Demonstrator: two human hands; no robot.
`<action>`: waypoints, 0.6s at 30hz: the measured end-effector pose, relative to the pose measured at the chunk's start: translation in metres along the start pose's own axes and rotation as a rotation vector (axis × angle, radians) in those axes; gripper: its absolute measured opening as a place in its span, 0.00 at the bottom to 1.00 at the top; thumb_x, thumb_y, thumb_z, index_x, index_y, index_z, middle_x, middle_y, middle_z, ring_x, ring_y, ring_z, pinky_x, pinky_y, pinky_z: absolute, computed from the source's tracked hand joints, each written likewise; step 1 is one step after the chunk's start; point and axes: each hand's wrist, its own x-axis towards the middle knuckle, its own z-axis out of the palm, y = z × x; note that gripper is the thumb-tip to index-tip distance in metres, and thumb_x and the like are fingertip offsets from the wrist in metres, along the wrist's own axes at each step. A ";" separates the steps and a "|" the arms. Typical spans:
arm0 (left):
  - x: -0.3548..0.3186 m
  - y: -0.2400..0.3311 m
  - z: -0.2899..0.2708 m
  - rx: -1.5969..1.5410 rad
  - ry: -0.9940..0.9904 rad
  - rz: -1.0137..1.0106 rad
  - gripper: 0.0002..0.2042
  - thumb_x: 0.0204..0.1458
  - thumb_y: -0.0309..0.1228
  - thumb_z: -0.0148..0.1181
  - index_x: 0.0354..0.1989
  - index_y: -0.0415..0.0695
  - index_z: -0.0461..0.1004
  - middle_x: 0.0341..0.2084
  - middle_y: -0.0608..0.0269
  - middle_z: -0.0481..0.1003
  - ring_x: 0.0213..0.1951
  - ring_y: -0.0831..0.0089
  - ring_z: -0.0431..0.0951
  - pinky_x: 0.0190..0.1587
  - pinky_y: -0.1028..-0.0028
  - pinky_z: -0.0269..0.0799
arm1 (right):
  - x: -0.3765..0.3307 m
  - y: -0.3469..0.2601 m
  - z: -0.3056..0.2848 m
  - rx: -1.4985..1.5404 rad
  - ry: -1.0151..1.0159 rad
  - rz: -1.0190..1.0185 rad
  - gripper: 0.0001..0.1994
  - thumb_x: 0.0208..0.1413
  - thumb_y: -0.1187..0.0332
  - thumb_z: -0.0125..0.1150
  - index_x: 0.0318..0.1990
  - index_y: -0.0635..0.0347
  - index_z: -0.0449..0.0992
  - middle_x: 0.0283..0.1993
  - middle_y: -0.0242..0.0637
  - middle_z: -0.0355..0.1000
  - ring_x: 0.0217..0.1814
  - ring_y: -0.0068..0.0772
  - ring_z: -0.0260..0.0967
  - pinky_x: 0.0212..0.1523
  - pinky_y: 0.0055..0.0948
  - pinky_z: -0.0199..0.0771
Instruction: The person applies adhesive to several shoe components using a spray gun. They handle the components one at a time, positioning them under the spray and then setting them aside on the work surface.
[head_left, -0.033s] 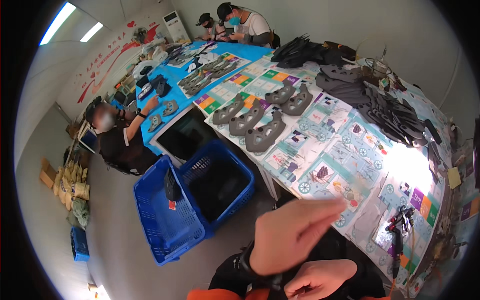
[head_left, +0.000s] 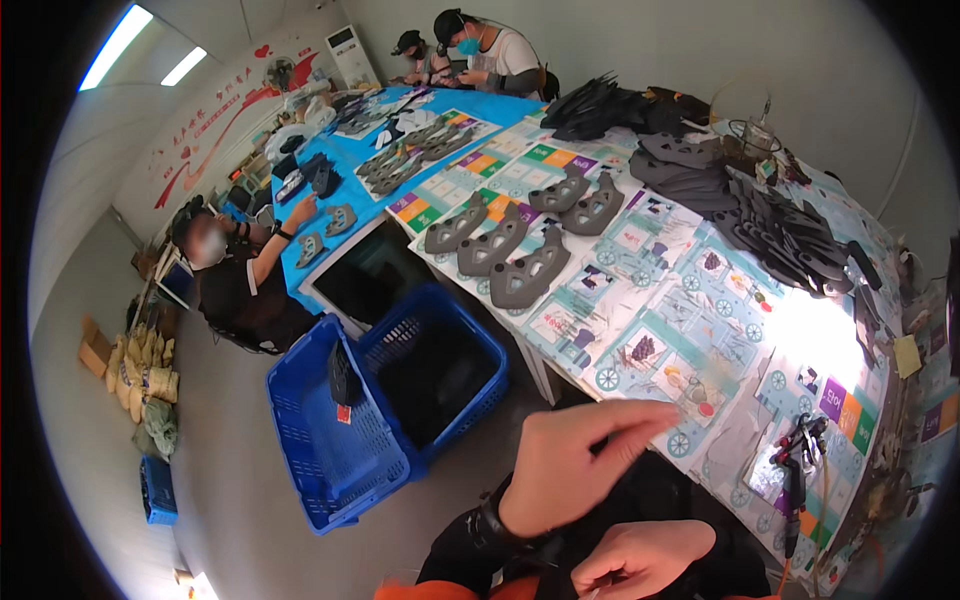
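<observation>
My left hand (head_left: 585, 465), wearing a black wristband, hangs over my lap near the table's front edge. Its fingers reach out to the right, the thumb stands apart from them, and nothing shows between. Just below it, my right hand (head_left: 645, 558) is closed, with its fingers curled toward the left. A tiny pale bit shows at those fingertips, too small to name. Several grey, curved flat pieces with cut-outs, one of them a grey piece (head_left: 530, 275), lie on the patterned table covering (head_left: 650, 290) beyond my hands.
Two blue plastic baskets (head_left: 330, 470) stand left of the table; one holds a dark piece. A black tool with a hose (head_left: 795, 475) lies at the right edge. Dark pieces (head_left: 780, 230) are heaped at the back right. A co-worker (head_left: 240, 280) sits left, two more far back.
My left hand has shifted slightly, and its thumb now stands farther from the fingers. The right hand has hardly moved.
</observation>
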 end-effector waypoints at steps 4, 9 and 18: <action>0.006 -0.067 0.005 -0.543 -0.033 -0.345 0.12 0.69 0.25 0.63 0.55 0.31 0.81 0.45 0.53 0.87 0.47 0.68 0.88 0.47 0.74 0.85 | -0.017 -0.009 0.005 -0.016 -0.009 -0.040 0.10 0.69 0.66 0.67 0.36 0.62 0.79 0.26 0.43 0.73 0.25 0.45 0.74 0.26 0.37 0.66; 0.012 -0.035 -0.011 -0.778 0.275 0.074 0.33 0.70 0.22 0.54 0.82 0.37 0.50 0.80 0.42 0.54 0.81 0.51 0.56 0.74 0.50 0.65 | -0.023 -0.015 0.006 -0.052 0.001 -0.014 0.11 0.69 0.66 0.67 0.35 0.63 0.79 0.27 0.44 0.74 0.26 0.47 0.74 0.26 0.38 0.66; -0.007 -0.069 -0.017 -0.755 0.142 -0.086 0.41 0.68 0.20 0.53 0.85 0.45 0.38 0.80 0.41 0.51 0.80 0.49 0.53 0.75 0.44 0.60 | -0.018 -0.005 -0.004 -0.032 0.036 -0.040 0.10 0.69 0.66 0.67 0.37 0.63 0.80 0.27 0.43 0.75 0.24 0.45 0.73 0.26 0.38 0.66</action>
